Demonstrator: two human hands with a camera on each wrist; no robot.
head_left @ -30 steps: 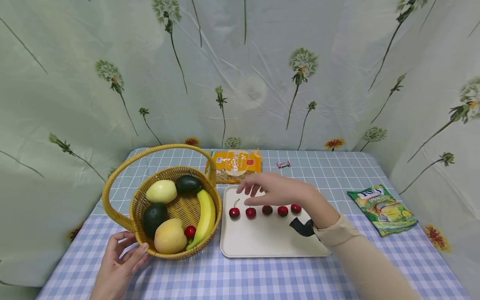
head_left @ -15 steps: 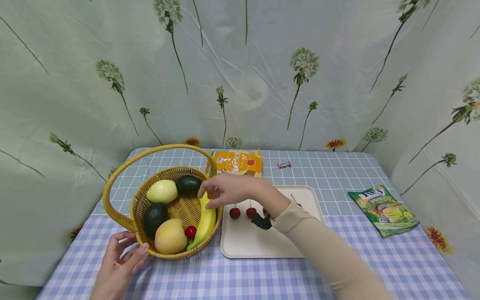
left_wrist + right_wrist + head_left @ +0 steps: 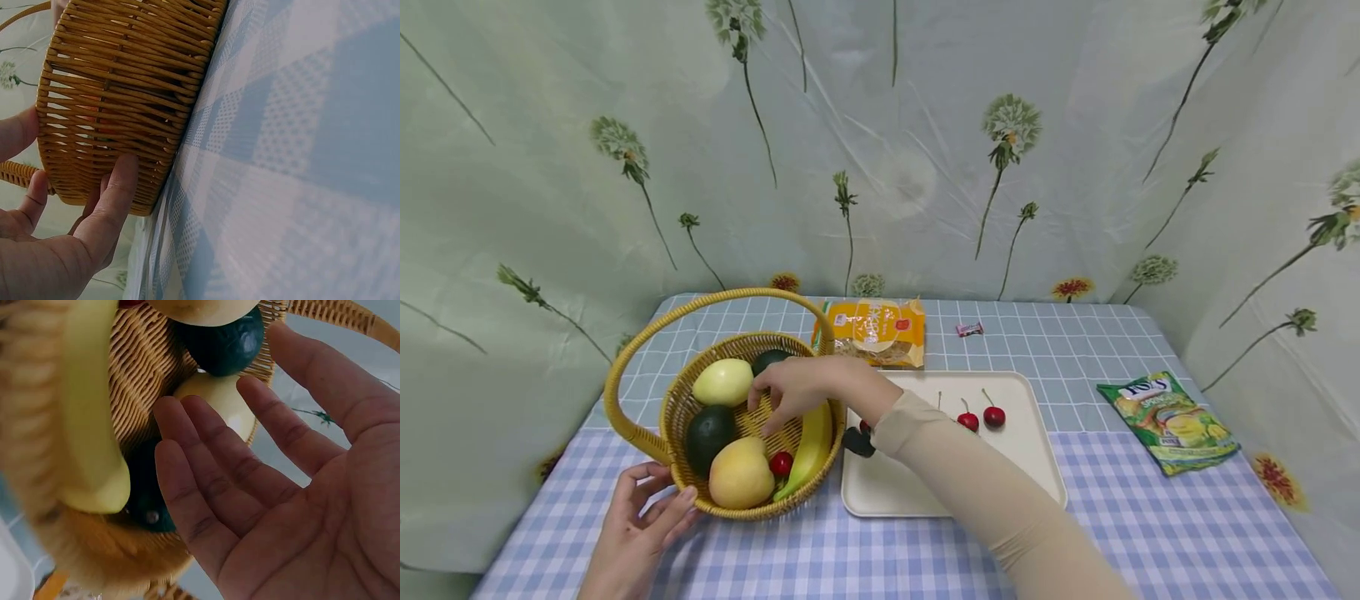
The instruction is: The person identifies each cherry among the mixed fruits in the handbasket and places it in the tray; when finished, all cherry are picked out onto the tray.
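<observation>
A round wicker basket [image 3: 672, 425] with a tall handle holds a banana [image 3: 812, 446], a yellow peach-like fruit [image 3: 740, 477], a pale yellow-green fruit [image 3: 722, 382], two dark green avocado-like fruits and a red cherry [image 3: 780, 463]. My left hand [image 3: 643, 525] holds the basket's near-left side, thumb at the rim, a finger against the outer wall [image 3: 119, 112]. My right hand [image 3: 801, 385] hovers over the basket, fingers spread and loosely bent, holding nothing. In the right wrist view its palm [image 3: 300, 512] faces the fruit. It partly hides an avocado-like fruit [image 3: 228, 347] in the head view.
A cream tray [image 3: 1030, 475] stands right of the basket, bearing several cherries [image 3: 994, 417]; my right forearm covers some. Behind lie an orange food packet [image 3: 880, 325] and a small wrapped candy [image 3: 969, 329]. A green snack bag [image 3: 1168, 421] lies far right.
My right hand has moved left from above the tray, past the banana, to over the middle of the basket. My left hand has stayed at the basket's side.
</observation>
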